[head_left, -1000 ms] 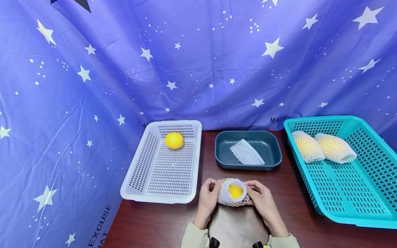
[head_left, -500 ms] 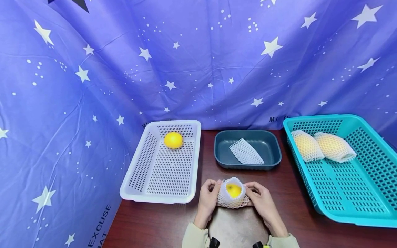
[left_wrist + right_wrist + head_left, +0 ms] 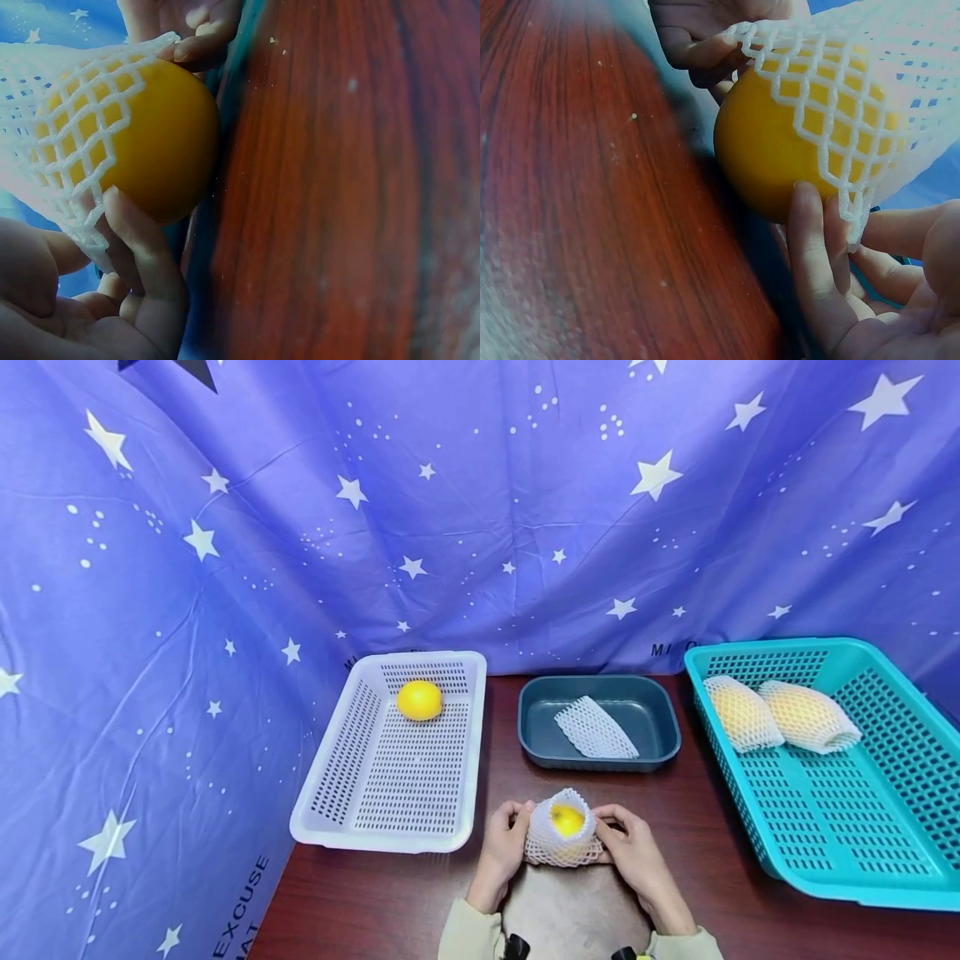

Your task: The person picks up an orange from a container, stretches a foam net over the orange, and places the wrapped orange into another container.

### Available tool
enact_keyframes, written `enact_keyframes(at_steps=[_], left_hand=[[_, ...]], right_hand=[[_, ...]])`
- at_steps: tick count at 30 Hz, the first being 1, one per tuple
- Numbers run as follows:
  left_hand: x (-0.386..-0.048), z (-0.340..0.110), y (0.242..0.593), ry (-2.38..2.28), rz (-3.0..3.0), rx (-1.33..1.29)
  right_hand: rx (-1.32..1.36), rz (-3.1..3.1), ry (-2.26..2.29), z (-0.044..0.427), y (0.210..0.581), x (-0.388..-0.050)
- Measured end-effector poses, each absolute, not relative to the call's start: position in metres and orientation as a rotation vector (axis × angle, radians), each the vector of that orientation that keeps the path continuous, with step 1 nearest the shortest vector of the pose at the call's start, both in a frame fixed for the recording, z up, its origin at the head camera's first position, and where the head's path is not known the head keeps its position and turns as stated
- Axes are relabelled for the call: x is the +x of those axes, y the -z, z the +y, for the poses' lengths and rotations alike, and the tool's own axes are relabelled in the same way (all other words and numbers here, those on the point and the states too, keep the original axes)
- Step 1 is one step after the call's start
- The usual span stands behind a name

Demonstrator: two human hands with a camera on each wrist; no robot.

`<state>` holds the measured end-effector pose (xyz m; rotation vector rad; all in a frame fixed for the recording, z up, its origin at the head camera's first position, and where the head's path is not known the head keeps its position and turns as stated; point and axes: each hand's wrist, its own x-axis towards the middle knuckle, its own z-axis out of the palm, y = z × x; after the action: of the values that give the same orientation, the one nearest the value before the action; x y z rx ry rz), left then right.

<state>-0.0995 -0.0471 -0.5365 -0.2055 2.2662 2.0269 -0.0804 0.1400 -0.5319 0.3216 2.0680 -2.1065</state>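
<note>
A white foam net [image 3: 558, 847] surrounds a yellow fruit [image 3: 567, 819], whose top shows through the net's upper opening. My left hand [image 3: 504, 843] pinches the net's edge on the left side; my right hand [image 3: 633, 852] pinches it on the right. In the left wrist view the net [image 3: 82, 135] covers only part of the fruit [image 3: 169, 142], and its bare underside shows past the mesh edge. One fingertip of each hand lies against the fruit, as the right wrist view shows on the fruit [image 3: 757, 150].
At the left, a white basket [image 3: 307, 827] holds one yellow fruit [image 3: 420, 700]. A dark tray [image 3: 528, 752] behind my hands holds a flat foam net [image 3: 596, 728]. On the right, a teal basket [image 3: 795, 885] holds two netted fruits [image 3: 742, 714]. Starred cloth [image 3: 465, 510] hangs behind.
The foam net's upper rim stands a little higher around the fruit, and the net reaches slightly lower at the front. Both hands keep their pinch on it and have shifted only slightly.
</note>
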Motion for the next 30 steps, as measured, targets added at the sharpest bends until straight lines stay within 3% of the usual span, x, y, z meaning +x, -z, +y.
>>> enact_keyframes(at_steps=[16,22,30], left_hand=[[-0.096,-0.053,0.53,-1.774,2.45,-0.145],[-0.089,-0.057,0.522,-1.481,2.905,0.005],[-0.082,-0.061,0.511,-1.768,2.684,0.389]], right_hand=[[0.257,2.328,1.931,0.141,0.529,-0.079],[-0.043,2.668,1.87,0.149,0.52,-0.076],[-0.507,2.465,2.042,0.152,0.514,-0.074]])
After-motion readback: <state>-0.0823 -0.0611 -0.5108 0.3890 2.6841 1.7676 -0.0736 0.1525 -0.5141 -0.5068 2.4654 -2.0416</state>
